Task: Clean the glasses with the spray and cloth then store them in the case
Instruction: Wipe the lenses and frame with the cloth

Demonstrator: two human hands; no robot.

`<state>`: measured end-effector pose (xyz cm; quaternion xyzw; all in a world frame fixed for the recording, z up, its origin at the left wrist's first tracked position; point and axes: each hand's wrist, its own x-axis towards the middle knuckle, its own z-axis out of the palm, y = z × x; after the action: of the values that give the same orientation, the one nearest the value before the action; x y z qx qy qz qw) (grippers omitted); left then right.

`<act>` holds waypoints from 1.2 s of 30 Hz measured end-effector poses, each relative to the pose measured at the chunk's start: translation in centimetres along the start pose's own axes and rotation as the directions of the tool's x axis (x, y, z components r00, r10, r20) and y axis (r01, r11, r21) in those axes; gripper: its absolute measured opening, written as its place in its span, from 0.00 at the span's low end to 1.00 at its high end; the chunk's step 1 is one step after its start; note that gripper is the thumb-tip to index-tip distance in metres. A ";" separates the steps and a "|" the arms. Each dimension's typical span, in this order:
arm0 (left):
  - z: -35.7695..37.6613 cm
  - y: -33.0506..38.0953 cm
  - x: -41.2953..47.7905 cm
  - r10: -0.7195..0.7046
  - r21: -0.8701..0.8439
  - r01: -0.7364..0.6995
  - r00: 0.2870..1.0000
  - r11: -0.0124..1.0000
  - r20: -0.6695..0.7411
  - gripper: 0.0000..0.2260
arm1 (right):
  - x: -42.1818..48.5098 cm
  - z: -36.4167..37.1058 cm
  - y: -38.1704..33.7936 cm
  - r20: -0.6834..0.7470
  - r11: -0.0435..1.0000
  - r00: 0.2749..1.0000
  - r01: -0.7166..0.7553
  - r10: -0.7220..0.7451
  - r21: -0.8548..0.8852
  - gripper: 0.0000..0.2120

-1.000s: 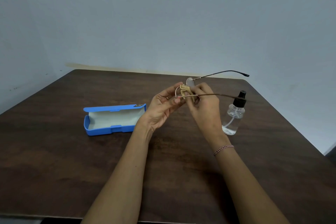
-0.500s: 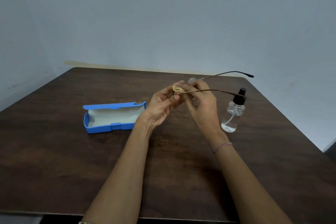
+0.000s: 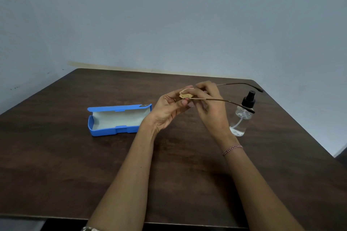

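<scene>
glasses (image 3: 225, 100), cloth (image 3: 185, 95), case (image 3: 112, 131) (one each)

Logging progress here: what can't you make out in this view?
Head view only.
Lenses of the glasses: hidden by the cloth, left hand and right hand; cleanliness unknown.
Label on the case: too small to read.
Liquid level in the spray bottle: too faint.

The lenses of the glasses (image 3: 225, 100) are hidden behind cloth (image 3: 185, 95) and right hand (image 3: 213, 111); frame edges cut off the desk (image 3: 56, 155).
</scene>
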<state>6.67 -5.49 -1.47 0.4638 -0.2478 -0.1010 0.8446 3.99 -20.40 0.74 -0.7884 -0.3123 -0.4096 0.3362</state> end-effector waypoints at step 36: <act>0.0 0.6 0.4 0.133 -0.033 -0.139 0.981 0.990 -0.142 0.25 | 0.0 0.8 -0.7 0.079 0.999 0.997 -0.010 0.007 0.041 0.16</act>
<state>6.93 -5.32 -0.83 0.4336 -0.2169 -0.0158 0.8745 3.81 -19.38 0.54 -0.7981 -0.3304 -0.3703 0.3416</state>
